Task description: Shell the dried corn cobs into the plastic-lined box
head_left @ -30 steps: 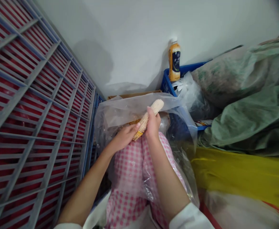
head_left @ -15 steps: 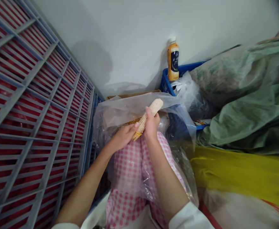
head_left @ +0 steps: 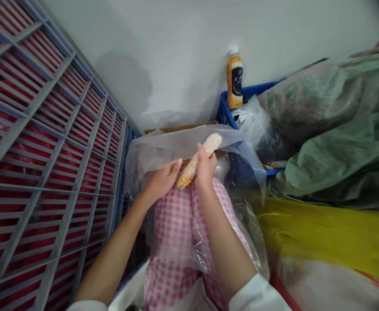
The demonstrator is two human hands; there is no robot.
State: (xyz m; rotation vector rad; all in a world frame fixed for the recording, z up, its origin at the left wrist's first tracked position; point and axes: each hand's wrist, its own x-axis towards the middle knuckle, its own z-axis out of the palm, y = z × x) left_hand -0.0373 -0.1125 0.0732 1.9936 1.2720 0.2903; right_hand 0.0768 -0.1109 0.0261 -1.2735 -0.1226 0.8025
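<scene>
My right hand (head_left: 205, 169) is wrapped around the middle of a corn cob (head_left: 197, 159) that slants up to the right; its upper part is bare and pale, its lower end still carries yellow kernels. My left hand (head_left: 161, 180) rests against the cob's lower end, thumb and fingers curled on the kernels. Both hands work over the mouth of a clear plastic bag (head_left: 163, 151) that lies on a pink checked cloth (head_left: 176, 224) across my lap.
A red and grey grid rack (head_left: 46, 164) fills the left side. A blue crate (head_left: 228, 112) holding an orange bottle (head_left: 234, 80) stands by the white wall. Green sacks (head_left: 332, 129) and a yellow bag (head_left: 322, 233) crowd the right.
My left hand has slid slightly left and up along the cob's lower end, exposing more of the kernelled tip. The right hand and cob stay almost still.
</scene>
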